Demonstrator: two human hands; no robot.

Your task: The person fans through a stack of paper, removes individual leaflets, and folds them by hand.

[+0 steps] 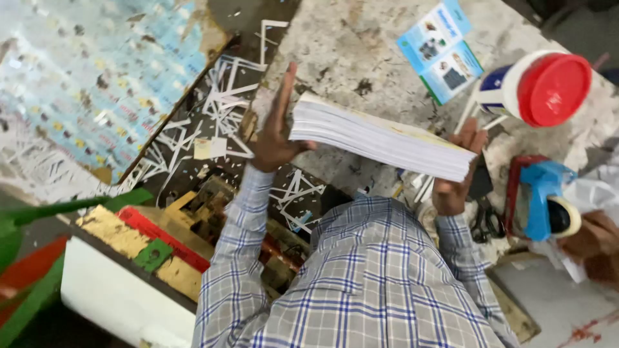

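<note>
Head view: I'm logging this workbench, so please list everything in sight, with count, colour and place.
Stack of paper sheets: one, white, held off the bench between both hands, centre.
Printed leaflet: one, blue and white, lying on the bench at the top, right of centre.
Tub with lid: one, white with a red lid, on its side at upper right.
Tape dispenser: one, blue and red, at right.
Scissors: one pair, dark, beside the dispenser.
Paper strips: many, white, scattered on the dark surface left of centre.
Workbench: one, grey, mottled and stained.
Another person's hand: one, far right edge.
Left hand: flat against the stack's left end.
Right hand: grips the stack's right end.
</note>
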